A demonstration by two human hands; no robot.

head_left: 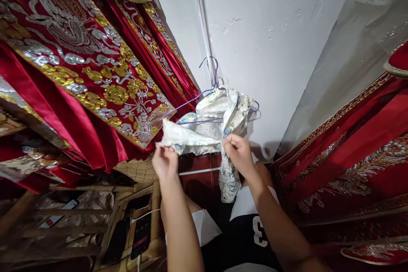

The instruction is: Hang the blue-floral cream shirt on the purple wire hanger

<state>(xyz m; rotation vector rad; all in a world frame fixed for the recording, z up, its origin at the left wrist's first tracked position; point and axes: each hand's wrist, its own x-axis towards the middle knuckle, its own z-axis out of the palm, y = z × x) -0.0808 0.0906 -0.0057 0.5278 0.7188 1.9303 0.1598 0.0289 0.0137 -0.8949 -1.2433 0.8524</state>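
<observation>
A pale shirt with a blue and yellow floral print (208, 129) hangs partly on a purple wire hanger (191, 103), one side of it draped over the hanger's right end. My left hand (165, 159) pinches the cloth at the shirt's lower left edge and stretches it out sideways. At the middle of the shirt, my right hand (238, 153) grips the fabric between thumb and fingers. Below that hand a loose section of patterned cloth dangles. The hanger's hook stands by a vertical metal pole, and the hanger's left arm is bare.
Red cloth embroidered in gold and silver (105, 72) fills the left side. More red sequined fabric (357, 144) stands on the right. A white wall (255, 17) with a metal pole (202, 12) lies ahead. Phones, one with a lit screen (141, 233), rest on bamboo furniture (156, 216) at lower left.
</observation>
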